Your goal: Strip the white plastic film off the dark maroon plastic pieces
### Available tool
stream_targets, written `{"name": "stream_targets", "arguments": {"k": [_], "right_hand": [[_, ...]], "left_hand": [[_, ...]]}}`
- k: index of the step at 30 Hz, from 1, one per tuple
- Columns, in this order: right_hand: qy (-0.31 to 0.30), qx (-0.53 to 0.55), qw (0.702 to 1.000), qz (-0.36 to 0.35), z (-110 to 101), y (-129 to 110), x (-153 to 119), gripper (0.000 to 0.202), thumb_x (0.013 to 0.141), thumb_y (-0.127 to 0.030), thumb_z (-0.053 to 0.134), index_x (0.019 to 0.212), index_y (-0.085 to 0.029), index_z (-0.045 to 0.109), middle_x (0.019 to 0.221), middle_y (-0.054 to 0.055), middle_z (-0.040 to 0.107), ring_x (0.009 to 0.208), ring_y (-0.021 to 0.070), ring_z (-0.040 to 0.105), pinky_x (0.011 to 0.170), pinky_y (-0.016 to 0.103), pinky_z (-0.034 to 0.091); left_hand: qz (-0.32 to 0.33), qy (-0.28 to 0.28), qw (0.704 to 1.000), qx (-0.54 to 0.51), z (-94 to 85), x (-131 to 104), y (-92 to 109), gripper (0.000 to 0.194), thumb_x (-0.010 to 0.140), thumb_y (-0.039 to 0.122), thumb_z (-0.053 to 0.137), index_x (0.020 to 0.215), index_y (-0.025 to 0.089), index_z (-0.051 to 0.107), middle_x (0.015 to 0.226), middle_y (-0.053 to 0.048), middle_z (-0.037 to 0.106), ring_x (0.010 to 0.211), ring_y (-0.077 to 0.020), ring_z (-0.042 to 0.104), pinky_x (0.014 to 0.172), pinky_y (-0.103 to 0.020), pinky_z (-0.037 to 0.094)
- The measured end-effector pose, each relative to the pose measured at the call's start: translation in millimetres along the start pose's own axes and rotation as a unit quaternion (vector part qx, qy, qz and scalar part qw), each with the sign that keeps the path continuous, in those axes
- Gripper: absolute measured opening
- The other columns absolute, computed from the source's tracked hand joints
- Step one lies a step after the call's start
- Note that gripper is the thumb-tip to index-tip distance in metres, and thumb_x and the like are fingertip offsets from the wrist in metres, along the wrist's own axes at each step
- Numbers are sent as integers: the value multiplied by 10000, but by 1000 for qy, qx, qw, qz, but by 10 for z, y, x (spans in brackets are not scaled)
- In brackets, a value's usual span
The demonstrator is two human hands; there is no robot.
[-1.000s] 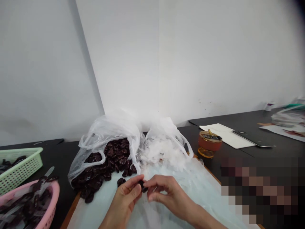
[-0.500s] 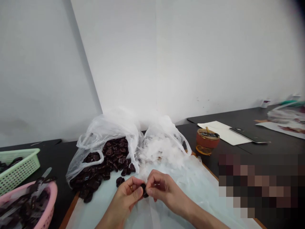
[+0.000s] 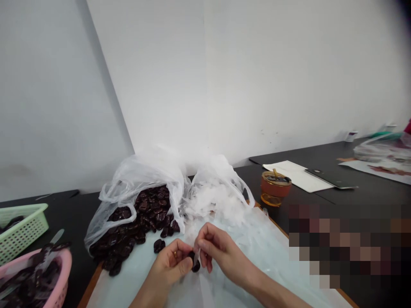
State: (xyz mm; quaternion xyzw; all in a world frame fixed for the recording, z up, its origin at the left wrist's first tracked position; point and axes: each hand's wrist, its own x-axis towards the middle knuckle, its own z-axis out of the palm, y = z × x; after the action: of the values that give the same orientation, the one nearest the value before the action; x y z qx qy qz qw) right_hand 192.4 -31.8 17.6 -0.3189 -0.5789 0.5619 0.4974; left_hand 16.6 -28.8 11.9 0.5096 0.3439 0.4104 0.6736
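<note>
My left hand (image 3: pixel 171 266) pinches a small dark brown, glossy piece (image 3: pixel 195 267) between thumb and fingertips. My right hand (image 3: pixel 214 248) is close beside it, thumb and forefinger closed on a thin clear plastic strip (image 3: pixel 197 253) that runs down to the dark piece. Whether the strip passes through the piece or only lies against it I cannot tell. Left of the hands lies a loose dark piece (image 3: pixel 159 245). Behind it, a white plastic bag (image 3: pixel 105 194) lies open, with a heap of similar dark pieces (image 3: pixel 150 209) spilling out.
A second white bag (image 3: pixel 221 171) holds whitish clear plastic bits. Pale sheeting (image 3: pixel 257 252) covers the board. A pink basket (image 3: pixel 66 265) and a green basket (image 3: pixel 35 226) with dark pieces stand left. Right are a lidded cup (image 3: pixel 276 188), white paper (image 3: pixel 298 177) and a phone (image 3: pixel 327 177).
My right fingers have lifted slightly off the dark piece, and the clear strip now shows between them and it. My left hand keeps its pinch. The view has shifted a little.
</note>
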Motion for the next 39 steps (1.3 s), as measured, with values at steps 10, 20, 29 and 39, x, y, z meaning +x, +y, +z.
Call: {"name": "stream_targets", "arguments": {"k": [10, 20, 29, 39], "right_hand": [[31, 86, 995, 32, 24, -41, 16, 349, 758, -453, 725, 795, -173, 519, 628, -20, 641, 426, 77, 538, 396, 182, 430], [50, -66, 996, 29, 23, -42, -35, 139, 810, -276, 666, 780, -147, 624, 582, -37, 559, 511, 84, 525, 499, 201, 453], [48, -61, 997, 30, -25, 15, -10, 187, 790, -310, 697, 766, -163, 584, 599, -55, 513, 486, 52, 410, 428, 161, 335], [58, -53, 997, 18, 21, 7, -22, 127, 775, -231, 685, 770, -170, 573, 609, -54, 511, 519, 64, 409, 460, 179, 317]], "left_hand": [[39, 37, 999, 6, -23, 40, -52, 281, 628, 348, 842, 769, 196, 654, 751, 1, 690, 715, -138, 577, 672, -238, 416], [62, 102, 992, 32, -4, -1, 10, 220, 627, 248, 837, 781, 216, 682, 835, -10, 724, 819, -170, 634, 725, -238, 473], [134, 106, 976, 133, 36, -8, -58, 189, 609, 149, 812, 757, 224, 720, 842, -23, 720, 835, -212, 654, 761, -290, 532], [158, 142, 960, 183, 90, -20, -72, 191, 607, 105, 788, 730, 236, 723, 836, -13, 746, 801, -208, 672, 739, -282, 555]]}}
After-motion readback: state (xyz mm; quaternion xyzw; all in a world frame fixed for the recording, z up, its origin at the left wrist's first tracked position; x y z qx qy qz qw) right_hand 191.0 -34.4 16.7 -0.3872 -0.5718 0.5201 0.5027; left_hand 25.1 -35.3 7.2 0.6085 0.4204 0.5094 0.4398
